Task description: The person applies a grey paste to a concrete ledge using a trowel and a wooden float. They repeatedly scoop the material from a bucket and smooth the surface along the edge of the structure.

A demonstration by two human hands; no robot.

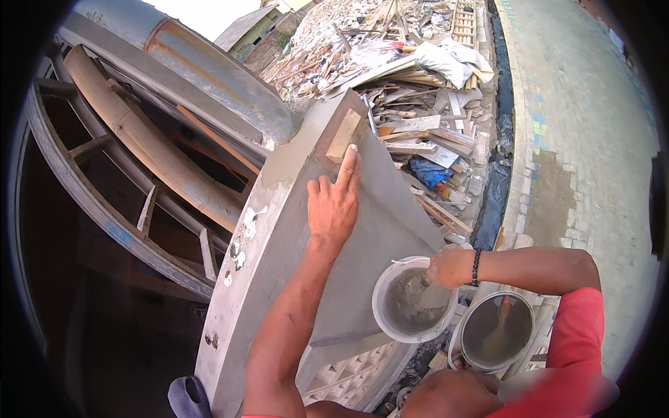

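Note:
My left hand (333,209) reaches forward over a grey plastered wall (279,182). Two of its fingers are stretched out, their tips against a short wooden block (345,136) lying on the wall's top near its far end; the other fingers are bent. My right hand (450,267) is closed at the rim of a white bucket (380,306) of wet grey mortar (408,299). It seems to grip a trowel (435,297) whose flat blade dips into the mortar; the handle is hidden. Beside it stands a second bucket (532,327) of murky water, with an orange-handled tool (504,308) in it.
A rusty-banded metal pipe (209,63) rests along the wall at left, above a curved wooden frame (104,188) and bamboo pole (146,150). Beyond lie scrap planks (432,136) and rubble. A dark drainage ditch (495,188) borders the paved road (592,160) at right.

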